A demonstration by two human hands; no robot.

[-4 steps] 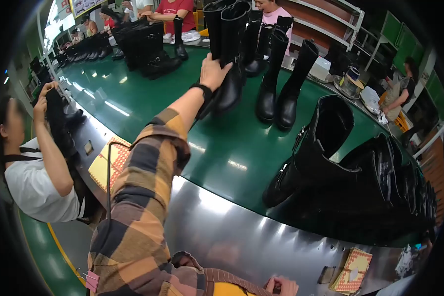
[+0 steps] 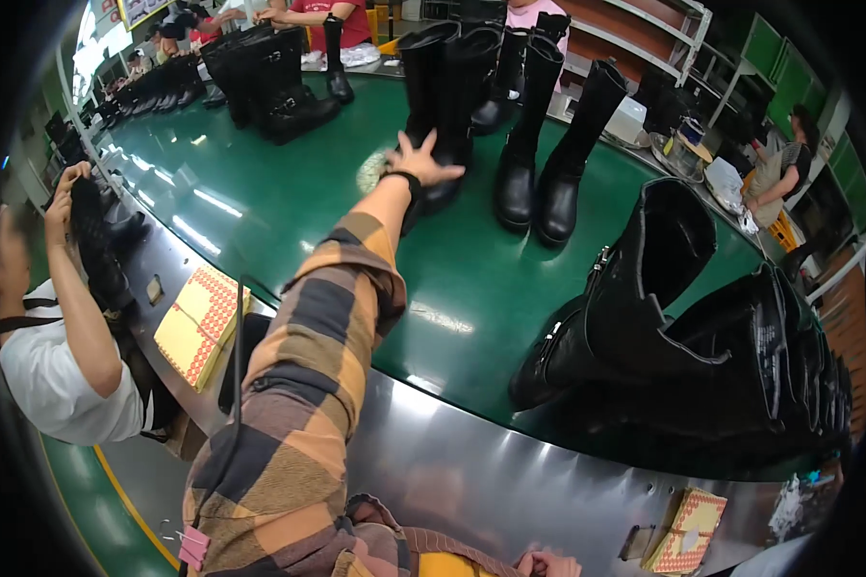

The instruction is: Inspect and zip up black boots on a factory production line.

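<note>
My left hand (image 2: 421,162) is stretched out over the green table with its fingers spread, holding nothing. It is at the lower shafts of a pair of tall black boots (image 2: 464,77) standing upright; whether it still touches them I cannot tell. My right hand (image 2: 548,564) shows only in part at the lower edge, fingers curled in; anything inside them is hidden. To the right of the reached-for boots stands another upright pair of black boots (image 2: 573,159). Nearer on the right, a buckled black boot (image 2: 635,279) leans at the head of a long row of boots.
The green tabletop (image 2: 289,192) borders a metal ledge (image 2: 433,438). Yellow-and-red card stacks lie left (image 2: 197,322) and right (image 2: 688,529). A person in white (image 2: 77,370) handles a dark boot at left. More boots (image 2: 274,87) stand at the far side, with other people behind.
My left hand has let go of the pair of boots, its fingers now spread. The view has shifted slightly. My right hand stays curled at the lower edge.
</note>
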